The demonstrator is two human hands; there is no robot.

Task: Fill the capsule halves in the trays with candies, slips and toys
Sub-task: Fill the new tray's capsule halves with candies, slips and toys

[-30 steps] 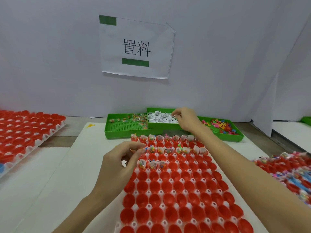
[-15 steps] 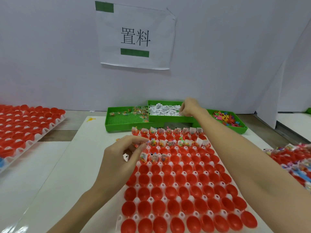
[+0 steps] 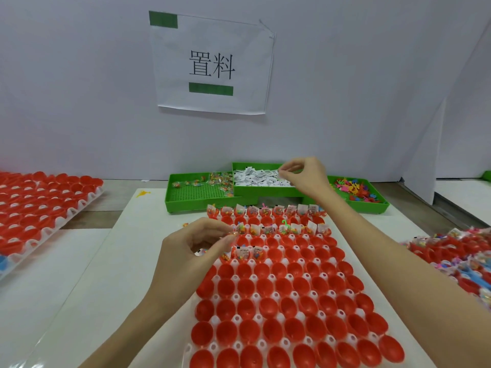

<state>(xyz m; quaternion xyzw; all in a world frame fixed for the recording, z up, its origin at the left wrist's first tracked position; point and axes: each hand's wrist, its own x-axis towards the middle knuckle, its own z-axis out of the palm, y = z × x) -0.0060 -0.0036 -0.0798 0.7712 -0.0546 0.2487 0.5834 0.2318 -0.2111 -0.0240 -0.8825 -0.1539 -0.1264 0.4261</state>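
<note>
A white tray (image 3: 240, 318) of red capsule halves (image 3: 287, 288) lies in front of me. Its two far rows and the left of the third row hold candy packets and slips (image 3: 268, 229). My left hand (image 3: 194, 251) hovers at the tray's left edge by the third row, fingers curled, pinching small candy packets. My right hand (image 3: 305, 176) reaches over the middle green tray (image 3: 265, 191) and pinches a white paper slip (image 3: 280, 174) from the pile of slips (image 3: 255, 177).
A green tray with candy packets (image 3: 196, 193) stands left of the slips, a green tray of coloured toys (image 3: 356, 188) to the right. A tray of unfilled red halves (image 3: 39, 203) lies far left, filled capsules (image 3: 457, 251) at the right. A paper sign (image 3: 212, 65) hangs on the wall.
My right hand has lifted a little above the slip pile with a slip pinched. My left hand stays by the third row, fingers working the packets.
</note>
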